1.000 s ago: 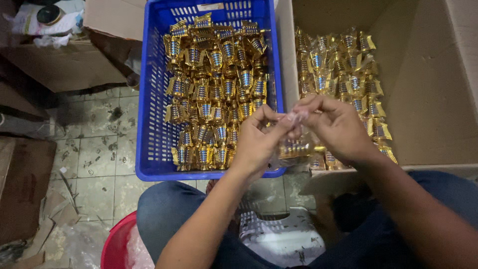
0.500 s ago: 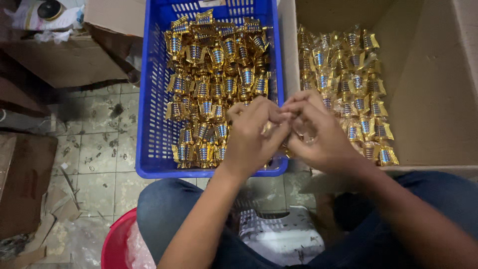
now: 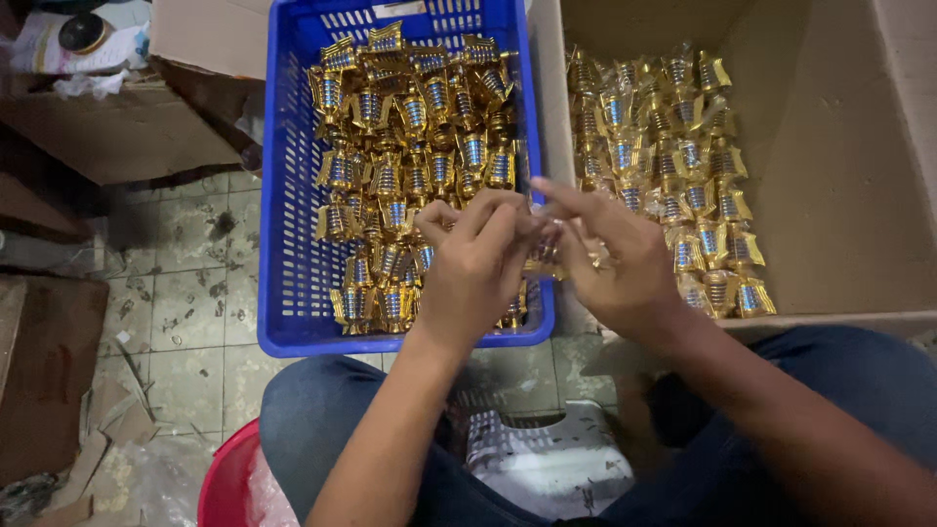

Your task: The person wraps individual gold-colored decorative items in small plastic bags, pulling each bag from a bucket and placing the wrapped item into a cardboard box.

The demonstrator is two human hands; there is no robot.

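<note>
Overhead, a large cardboard box (image 3: 839, 166) is seen at right, cut off by the frame edge, with wrapped gold pieces (image 3: 673, 166) laid in rows along its left half. Beside it, touching, a blue plastic crate (image 3: 283, 195) is heaped with unwrapped gold-and-blue pieces (image 3: 410, 146). More cardboard (image 3: 107, 127) is noted at upper left on a dirty tiled floor (image 3: 185, 293). A red tub (image 3: 226, 483) and a white slotted stool (image 3: 547, 459) are partly hidden by the knees. The left hand (image 3: 473, 268) and right hand (image 3: 615, 259) are closed together over the crate's near right corner, pinching one small gold piece in clear wrap (image 3: 547, 244); it is mostly covered by fingers, so its details cannot be made out.
</note>
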